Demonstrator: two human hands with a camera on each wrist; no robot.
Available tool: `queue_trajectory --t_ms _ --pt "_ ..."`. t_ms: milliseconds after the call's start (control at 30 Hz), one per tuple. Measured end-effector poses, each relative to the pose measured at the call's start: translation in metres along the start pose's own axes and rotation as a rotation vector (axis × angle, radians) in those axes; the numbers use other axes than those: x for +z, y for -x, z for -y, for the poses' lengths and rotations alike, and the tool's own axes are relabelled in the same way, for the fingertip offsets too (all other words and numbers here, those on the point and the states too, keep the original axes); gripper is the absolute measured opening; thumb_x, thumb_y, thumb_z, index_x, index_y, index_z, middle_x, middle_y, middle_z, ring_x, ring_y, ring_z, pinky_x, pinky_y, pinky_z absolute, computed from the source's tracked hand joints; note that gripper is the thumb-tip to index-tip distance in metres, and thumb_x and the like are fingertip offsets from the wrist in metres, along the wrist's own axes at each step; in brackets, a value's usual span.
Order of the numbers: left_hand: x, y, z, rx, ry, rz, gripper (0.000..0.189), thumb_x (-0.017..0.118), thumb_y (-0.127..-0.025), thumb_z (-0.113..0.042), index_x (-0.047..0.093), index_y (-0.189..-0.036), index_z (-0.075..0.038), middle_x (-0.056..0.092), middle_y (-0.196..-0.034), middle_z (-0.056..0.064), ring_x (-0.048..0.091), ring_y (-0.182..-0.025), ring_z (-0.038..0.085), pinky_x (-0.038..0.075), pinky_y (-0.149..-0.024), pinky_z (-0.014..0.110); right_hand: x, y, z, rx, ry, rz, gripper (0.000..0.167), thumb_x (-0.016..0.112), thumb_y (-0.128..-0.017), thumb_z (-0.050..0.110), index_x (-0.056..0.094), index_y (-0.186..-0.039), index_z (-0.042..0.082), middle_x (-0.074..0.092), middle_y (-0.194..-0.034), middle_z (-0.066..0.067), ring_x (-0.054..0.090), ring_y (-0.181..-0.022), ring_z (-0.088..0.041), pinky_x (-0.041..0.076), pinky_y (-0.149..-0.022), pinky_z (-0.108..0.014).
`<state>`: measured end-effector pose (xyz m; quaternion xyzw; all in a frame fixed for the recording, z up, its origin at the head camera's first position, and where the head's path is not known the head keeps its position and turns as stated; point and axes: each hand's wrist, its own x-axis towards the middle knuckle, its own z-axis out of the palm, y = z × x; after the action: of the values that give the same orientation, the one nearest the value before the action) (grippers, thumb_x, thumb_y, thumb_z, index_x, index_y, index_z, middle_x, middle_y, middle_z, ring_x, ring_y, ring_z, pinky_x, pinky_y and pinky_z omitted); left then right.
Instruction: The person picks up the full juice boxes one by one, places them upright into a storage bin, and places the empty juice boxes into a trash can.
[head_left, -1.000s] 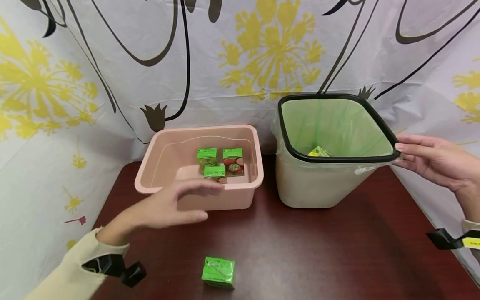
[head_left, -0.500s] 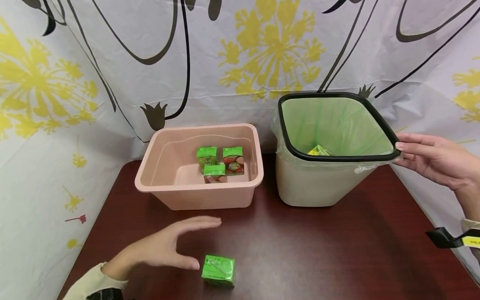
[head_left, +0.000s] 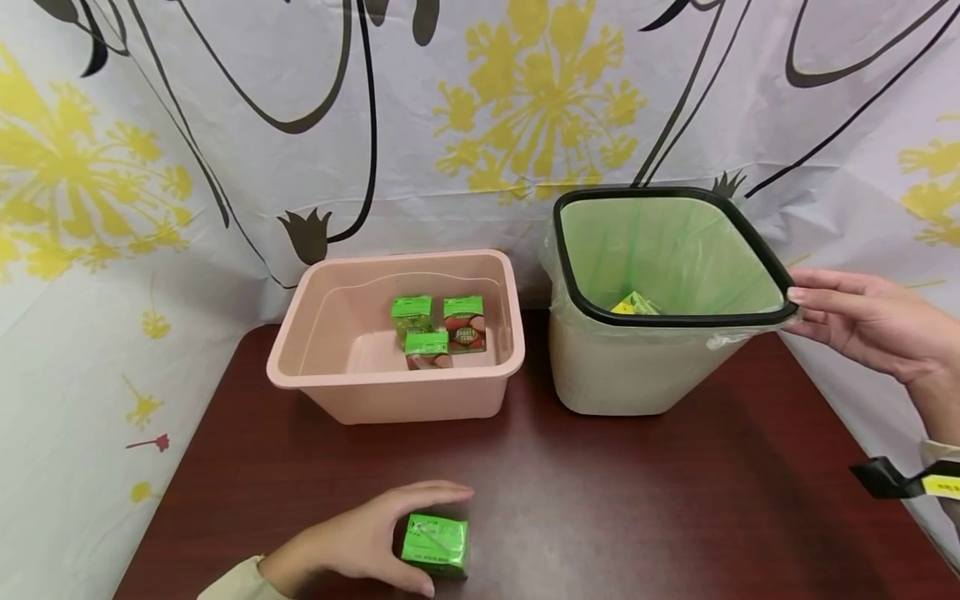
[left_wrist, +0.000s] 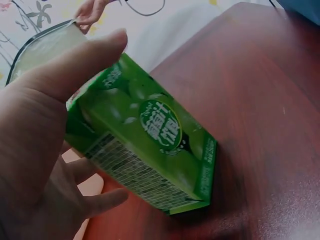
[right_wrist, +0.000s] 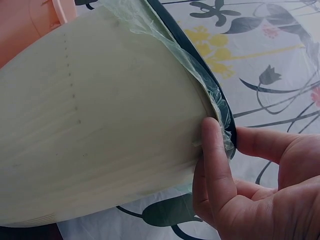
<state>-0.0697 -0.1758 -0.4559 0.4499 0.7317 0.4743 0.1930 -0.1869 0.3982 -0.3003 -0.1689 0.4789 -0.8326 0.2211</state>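
A green juice box [head_left: 437,543] stands on the dark table near the front, its grape-printed side showing in the left wrist view. My left hand [head_left: 358,537] is spread around it, thumb on the near side and fingers beyond the far side. In the left wrist view, the fingertips [left_wrist: 112,199] are apart from the carton. My right hand [head_left: 888,325] pinches the right corner of the black rim of a trash can [head_left: 622,375]. The right wrist view shows the thumb and fingers on either side of that rim, over the thin plastic liner [right_wrist: 172,47].
A pink plastic tub [head_left: 420,400] stands at the back left, with three juice boxes [head_left: 465,327] inside. Beside it, the trash can holds a yellow-green item [head_left: 636,304]. A flower-printed cloth [head_left: 465,150] hangs behind the table [head_left: 600,500].
My left hand has come down from the front of the tub toward the front of the table, until it surrounds the juice box. My right hand has stayed on the trash can rim.
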Motion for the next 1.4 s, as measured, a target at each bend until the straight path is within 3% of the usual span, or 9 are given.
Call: queue_trajectory --t_ms 133,267,400,567,767,967,1167,1400 --pt "0.005 -0.003 0.002 -0.015 0.024 0.007 0.078 0.085 -0.085 -0.018 0.046 -0.153 -0.016 0.053 -0.148 0.008 0.05 -0.134 0.018 0.045 -0.108 0.034 0.0 0.0 0.0 0.002 0.015 -0.011 0.051 0.02 -0.105 -0.014 0.064 -0.13 -0.007 0.068 -0.126 -0.017 0.069 -0.112 -0.027 0.058 -0.091 -0.036" --pt "0.008 -0.004 0.004 -0.033 0.112 0.025 0.061 0.078 -0.092 -0.015 0.053 -0.148 -0.015 0.061 -0.136 0.009 0.059 -0.111 0.009 0.054 -0.092 0.029 0.0 0.0 0.0 0.003 0.003 -0.018 0.051 0.021 -0.105 -0.015 0.065 -0.129 -0.007 0.069 -0.125 -0.018 0.069 -0.111 -0.027 0.058 -0.091 -0.037" --pt "0.006 -0.004 0.004 -0.037 0.167 0.025 0.053 0.074 -0.095 -0.014 0.056 -0.145 -0.01 0.068 -0.117 0.0 0.058 -0.089 0.001 0.058 -0.075 0.026 0.001 0.0 0.0 0.002 -0.017 -0.011 0.051 0.021 -0.105 -0.015 0.064 -0.129 -0.008 0.069 -0.124 -0.019 0.069 -0.11 -0.028 0.058 -0.091 -0.038" --pt "-0.004 -0.007 -0.001 -0.074 0.182 0.0 0.053 0.074 -0.095 -0.015 0.057 -0.145 -0.015 0.067 -0.105 -0.004 0.057 -0.083 0.001 0.058 -0.07 0.027 0.002 -0.001 0.0 0.003 -0.004 -0.016 0.05 0.021 -0.105 -0.014 0.064 -0.13 -0.008 0.068 -0.125 -0.019 0.069 -0.11 -0.028 0.058 -0.09 -0.037" --pt "-0.031 -0.018 -0.019 -0.066 0.098 -0.045 0.056 0.078 -0.092 -0.015 0.058 -0.144 -0.015 0.069 -0.117 -0.001 0.061 -0.085 0.006 0.059 -0.073 0.029 0.001 -0.001 0.0 0.005 -0.003 -0.002 0.05 0.02 -0.105 -0.014 0.064 -0.131 -0.008 0.068 -0.126 -0.019 0.069 -0.111 -0.028 0.058 -0.091 -0.037" --pt "-0.069 -0.032 -0.049 -0.018 0.004 -0.053 0.056 0.077 -0.092 -0.017 0.057 -0.144 -0.014 0.068 -0.124 0.0 0.064 -0.085 0.008 0.059 -0.072 0.03 0.0 -0.001 0.001 0.002 -0.008 0.025 0.052 0.019 -0.106 -0.014 0.062 -0.132 -0.008 0.067 -0.128 -0.019 0.068 -0.113 -0.028 0.057 -0.093 -0.037" --pt "-0.105 -0.05 -0.083 -0.061 -0.017 -0.077 0.057 0.078 -0.09 -0.011 0.057 -0.144 -0.009 0.068 -0.108 0.002 0.065 -0.08 0.014 0.059 -0.069 0.033 0.001 -0.001 0.001 0.002 0.001 0.005 0.051 0.02 -0.105 -0.014 0.063 -0.131 -0.008 0.068 -0.126 -0.019 0.069 -0.112 -0.028 0.057 -0.092 -0.037" --pt "-0.141 -0.082 -0.126 0.023 -0.162 -0.141 0.056 0.081 -0.086 -0.008 0.063 -0.139 -0.012 0.068 -0.112 -0.001 0.061 -0.08 0.017 0.055 -0.068 0.031 0.001 -0.002 0.001 0.004 0.014 -0.011 0.05 0.021 -0.105 -0.014 0.064 -0.13 -0.008 0.069 -0.124 -0.019 0.069 -0.11 -0.028 0.058 -0.091 -0.037"
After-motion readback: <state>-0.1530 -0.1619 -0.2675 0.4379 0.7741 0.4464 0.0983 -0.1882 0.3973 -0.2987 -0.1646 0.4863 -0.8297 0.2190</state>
